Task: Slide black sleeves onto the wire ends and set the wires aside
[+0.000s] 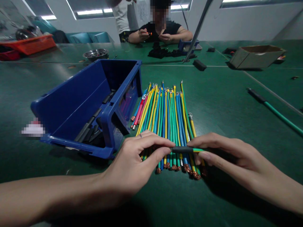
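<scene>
Between my hands a green-and-yellow cable (pixel 197 150) lies level, with a black sleeve (pixel 182 149) around it. My left hand (pixel 138 160) is closed, thumb and forefinger pinching at the sleeve's left end; the fingertips hide that tip. On the other side, my right hand (pixel 233 160) is closed on the cable just past the sleeve. Below and behind my hands is a row of short cables (pixel 169 116), green-yellow, blue and red. Many show metal lugs at the far end and bare copper strands at the near end.
A blue bin (pixel 68 97) holding black tubes (pixel 91 126) stands left of the row. A green cable with a black end (pixel 279 110) lies at right. Farther off are a cardboard box (pixel 257 56), a metal bowl (pixel 94 55), a slanted pole (pixel 199 30) and a seated person (pixel 163 30).
</scene>
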Tool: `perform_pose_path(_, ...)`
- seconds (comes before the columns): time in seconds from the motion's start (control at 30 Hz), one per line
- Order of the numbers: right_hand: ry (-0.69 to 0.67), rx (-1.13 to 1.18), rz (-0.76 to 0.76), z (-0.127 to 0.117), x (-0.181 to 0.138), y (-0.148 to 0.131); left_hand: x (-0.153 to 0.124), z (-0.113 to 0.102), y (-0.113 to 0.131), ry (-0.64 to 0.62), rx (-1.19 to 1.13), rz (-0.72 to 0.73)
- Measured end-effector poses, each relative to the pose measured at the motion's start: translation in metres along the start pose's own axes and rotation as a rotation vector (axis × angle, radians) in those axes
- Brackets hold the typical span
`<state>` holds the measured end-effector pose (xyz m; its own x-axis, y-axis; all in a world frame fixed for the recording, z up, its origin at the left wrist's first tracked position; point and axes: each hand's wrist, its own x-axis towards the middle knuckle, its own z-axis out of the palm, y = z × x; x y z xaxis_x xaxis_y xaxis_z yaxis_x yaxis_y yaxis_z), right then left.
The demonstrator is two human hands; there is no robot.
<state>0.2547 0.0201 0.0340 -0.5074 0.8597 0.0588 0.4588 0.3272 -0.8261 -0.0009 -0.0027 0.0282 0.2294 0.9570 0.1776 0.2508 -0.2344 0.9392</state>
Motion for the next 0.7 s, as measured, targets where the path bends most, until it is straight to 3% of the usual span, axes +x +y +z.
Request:
perform_pose_path(0.27, -0.056, 0.013, 0.014, 0.0001, 0.0017, -0.0027, -0.0022, -0.001, 0.0007, -0.018, -0.011, -0.024)
perform_pose_path(0.47, 0.029, 0.002, 0.029, 0.0013, 0.0001, -0.0023, -0.0024, 0.0016, 0.0016, 0.046, -0.083, -0.127)
perform_pose_path(0.7, 0.045, 0.024, 0.037, 0.0007, 0.0004, 0.0013, -0.0034, 0.0003, 0.0047, 0.08, -0.079, -0.097)
